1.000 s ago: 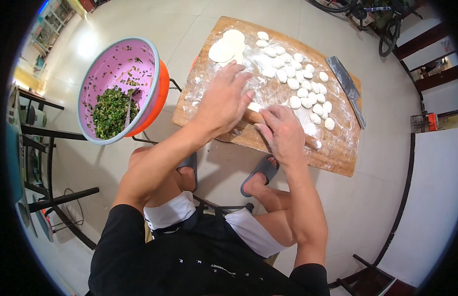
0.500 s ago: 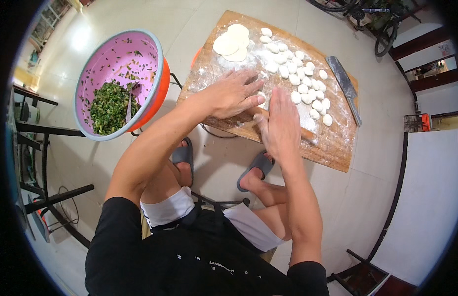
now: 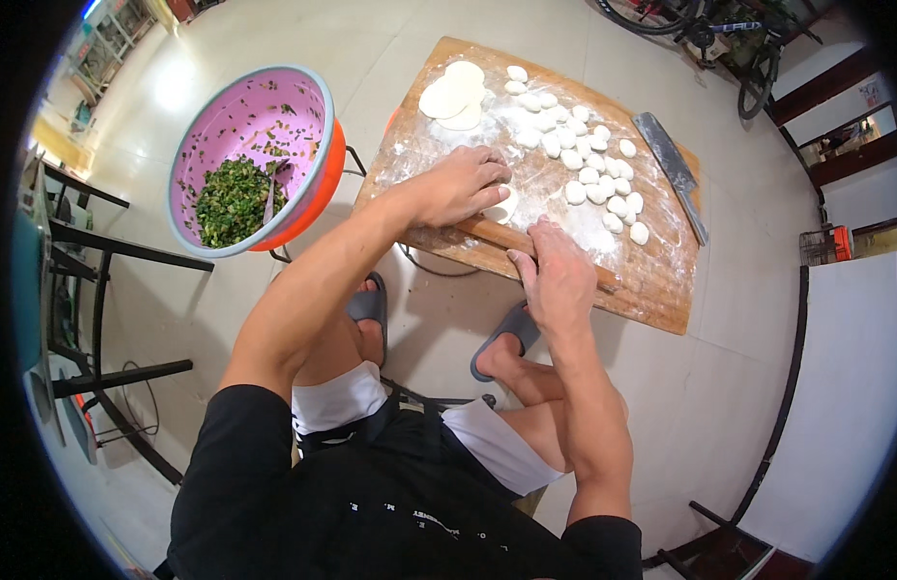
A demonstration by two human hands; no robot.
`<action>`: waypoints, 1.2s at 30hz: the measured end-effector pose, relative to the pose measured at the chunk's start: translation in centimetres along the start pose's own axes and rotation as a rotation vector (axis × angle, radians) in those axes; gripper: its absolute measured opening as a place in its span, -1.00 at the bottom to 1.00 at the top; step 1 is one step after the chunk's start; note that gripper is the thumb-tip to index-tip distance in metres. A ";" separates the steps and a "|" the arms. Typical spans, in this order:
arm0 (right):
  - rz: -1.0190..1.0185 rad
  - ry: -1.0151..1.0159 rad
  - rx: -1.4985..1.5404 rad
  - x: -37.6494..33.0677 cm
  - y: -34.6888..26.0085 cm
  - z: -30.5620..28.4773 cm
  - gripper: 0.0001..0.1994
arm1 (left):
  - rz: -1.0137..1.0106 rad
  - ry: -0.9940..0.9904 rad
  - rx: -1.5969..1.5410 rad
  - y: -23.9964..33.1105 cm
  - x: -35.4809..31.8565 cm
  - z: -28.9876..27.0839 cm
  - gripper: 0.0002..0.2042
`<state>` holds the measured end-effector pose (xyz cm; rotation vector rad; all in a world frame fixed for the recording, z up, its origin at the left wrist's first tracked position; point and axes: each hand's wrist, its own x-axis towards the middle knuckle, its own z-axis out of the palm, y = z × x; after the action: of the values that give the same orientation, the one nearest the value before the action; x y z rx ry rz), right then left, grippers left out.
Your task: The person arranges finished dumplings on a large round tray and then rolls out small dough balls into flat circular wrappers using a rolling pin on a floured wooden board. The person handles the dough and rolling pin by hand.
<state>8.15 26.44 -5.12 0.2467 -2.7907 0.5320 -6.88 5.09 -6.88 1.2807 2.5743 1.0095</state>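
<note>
My left hand [image 3: 460,188] rests on the floured wooden board [image 3: 439,140], its fingers curled at the edge of a small flattened dough round [image 3: 503,205]. A thin wooden rolling pin [image 3: 499,235] lies along the board's near side, and my right hand [image 3: 562,273] is closed over it. The pin sits just nearer to me than the dough round. Beyond my hands, several small white dough pieces [image 3: 572,159] are scattered on the board. A few rolled-out dough wrappers [image 3: 452,97] overlap at its far left. My left fingers partly cover the dough round.
A cleaver [image 3: 669,164] lies along the board's right edge. To the left stands a pink-lined bowl [image 3: 308,101] holding chopped green filling [image 3: 234,198] and a spoon [image 3: 270,193]. Black metal legs [image 3: 129,246] stand at far left; a bicycle [image 3: 700,34] is at far right.
My right hand has drawn toward me, its fingers going from stretched out to curled over the rolling pin. My left fingers have bent in at the dough round, which now shows more fully.
</note>
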 end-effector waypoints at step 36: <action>0.155 -0.171 -0.240 9.5 0.5 2.0 -0.25 | -0.119 0.234 0.180 -1.0 4.6 -2.0 -0.62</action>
<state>-1.38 25.10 -4.15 0.0253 -3.0222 0.2126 -11.22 7.01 -5.04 1.0855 2.9380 0.9769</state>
